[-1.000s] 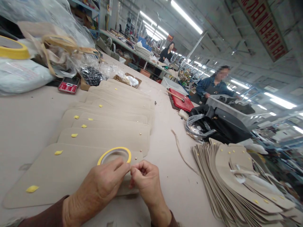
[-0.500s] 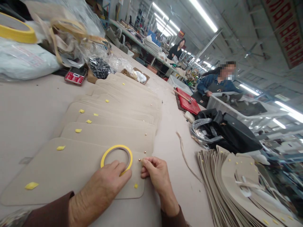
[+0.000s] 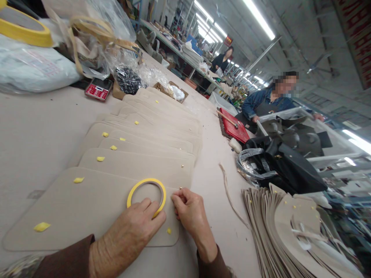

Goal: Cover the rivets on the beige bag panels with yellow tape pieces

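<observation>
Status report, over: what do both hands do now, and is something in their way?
Left hand holds yellow tape roll on top beige panel. Right hand pinched at panel edge, beside metal stud. Nothing blocks either hand.

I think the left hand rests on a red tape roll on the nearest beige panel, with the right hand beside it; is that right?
Not quite: the head view shows the tape roll is yellow, not red. The left hand rests on it on the nearest beige panel, right hand beside it.
</observation>
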`<state>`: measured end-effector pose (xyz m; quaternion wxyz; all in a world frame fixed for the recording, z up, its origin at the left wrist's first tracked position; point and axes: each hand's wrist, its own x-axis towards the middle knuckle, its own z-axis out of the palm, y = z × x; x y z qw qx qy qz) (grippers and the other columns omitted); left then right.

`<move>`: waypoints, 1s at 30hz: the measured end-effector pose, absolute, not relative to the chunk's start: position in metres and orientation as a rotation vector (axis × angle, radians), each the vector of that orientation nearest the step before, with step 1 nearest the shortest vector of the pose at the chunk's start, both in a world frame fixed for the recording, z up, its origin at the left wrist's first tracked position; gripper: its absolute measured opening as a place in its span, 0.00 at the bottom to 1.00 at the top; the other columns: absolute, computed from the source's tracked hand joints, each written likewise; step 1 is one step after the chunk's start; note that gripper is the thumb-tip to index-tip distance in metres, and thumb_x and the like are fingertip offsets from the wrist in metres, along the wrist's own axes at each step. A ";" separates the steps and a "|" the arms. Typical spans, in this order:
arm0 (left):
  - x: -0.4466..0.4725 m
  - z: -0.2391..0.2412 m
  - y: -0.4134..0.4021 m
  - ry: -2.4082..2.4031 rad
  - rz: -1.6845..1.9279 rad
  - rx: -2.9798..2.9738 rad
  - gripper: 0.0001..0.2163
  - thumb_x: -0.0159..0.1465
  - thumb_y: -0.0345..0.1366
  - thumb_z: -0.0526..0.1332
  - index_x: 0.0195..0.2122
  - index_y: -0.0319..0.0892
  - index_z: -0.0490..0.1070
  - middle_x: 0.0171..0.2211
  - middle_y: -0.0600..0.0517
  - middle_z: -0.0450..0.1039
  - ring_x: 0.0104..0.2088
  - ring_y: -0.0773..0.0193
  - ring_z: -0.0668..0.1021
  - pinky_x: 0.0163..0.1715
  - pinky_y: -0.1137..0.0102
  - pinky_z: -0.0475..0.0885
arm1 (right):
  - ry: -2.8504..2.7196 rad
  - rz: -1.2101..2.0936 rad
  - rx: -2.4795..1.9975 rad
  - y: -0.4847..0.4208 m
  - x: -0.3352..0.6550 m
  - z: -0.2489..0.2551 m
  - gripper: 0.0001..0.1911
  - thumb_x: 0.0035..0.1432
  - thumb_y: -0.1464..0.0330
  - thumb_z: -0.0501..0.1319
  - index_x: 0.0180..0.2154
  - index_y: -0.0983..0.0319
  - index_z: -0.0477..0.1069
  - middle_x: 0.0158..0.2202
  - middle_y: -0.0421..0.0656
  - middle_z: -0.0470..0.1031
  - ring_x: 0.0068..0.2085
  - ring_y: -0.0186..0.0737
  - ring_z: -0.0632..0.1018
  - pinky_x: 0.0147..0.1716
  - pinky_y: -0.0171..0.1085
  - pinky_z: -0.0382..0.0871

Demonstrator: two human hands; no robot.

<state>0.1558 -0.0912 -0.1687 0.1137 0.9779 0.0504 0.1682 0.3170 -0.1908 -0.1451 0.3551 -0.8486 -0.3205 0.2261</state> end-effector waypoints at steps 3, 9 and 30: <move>0.156 -0.168 -0.091 0.162 0.502 2.879 0.09 0.63 0.21 0.56 0.34 0.43 0.68 0.32 0.51 0.70 0.31 0.58 0.69 0.31 0.65 0.64 | -0.670 0.646 -2.132 -0.198 0.319 -0.150 0.11 0.56 0.63 0.63 0.40 0.61 0.72 0.17 0.32 0.67 0.16 0.32 0.68 0.14 0.28 0.61; 0.155 -0.161 -0.090 0.145 0.405 2.874 0.10 0.62 0.20 0.56 0.35 0.43 0.67 0.33 0.51 0.71 0.32 0.60 0.71 0.33 0.67 0.66 | -0.761 0.528 -2.072 -0.212 0.310 -0.150 0.11 0.61 0.61 0.60 0.31 0.61 0.73 0.23 0.39 0.75 0.23 0.36 0.75 0.24 0.32 0.69; 0.142 -0.137 -0.076 0.105 1.016 2.416 0.13 0.73 0.35 0.51 0.56 0.44 0.67 0.47 0.51 0.80 0.46 0.67 0.82 0.48 0.78 0.75 | -1.073 0.314 -1.947 -0.219 0.284 -0.110 0.08 0.60 0.72 0.61 0.38 0.62 0.79 0.29 0.40 0.78 0.30 0.35 0.77 0.32 0.31 0.69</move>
